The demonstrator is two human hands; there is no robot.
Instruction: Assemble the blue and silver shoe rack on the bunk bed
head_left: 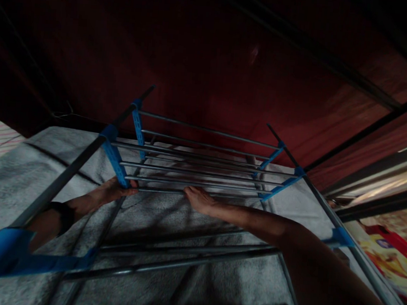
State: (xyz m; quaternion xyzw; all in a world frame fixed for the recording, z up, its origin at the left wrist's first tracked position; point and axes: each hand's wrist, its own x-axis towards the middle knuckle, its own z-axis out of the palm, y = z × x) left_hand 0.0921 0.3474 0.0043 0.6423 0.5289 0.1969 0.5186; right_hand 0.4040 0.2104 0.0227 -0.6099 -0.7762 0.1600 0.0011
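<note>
A rack of grey metal tubes with blue plastic side brackets stands before me. My left hand (125, 188) is closed around the lower end of the left blue bracket (115, 158), where a tube meets it. Farther right, my right hand (198, 199) is wrapped round the lowest grey tube (165, 191) of that shelf. The tube's right end lies near the right blue bracket (285, 183). Several parallel tubes run between the brackets above it. A nearer blue bracket (15, 255) carries a lower set of tubes (166, 264) beneath my arms.
Grey fabric (214, 289) lies under the rack. A dark red sheet (203, 68) rises behind it and overhead. Long side poles, left (59, 190) and right (326, 209), flank my arms. A red and yellow printed package (389, 256) is at right.
</note>
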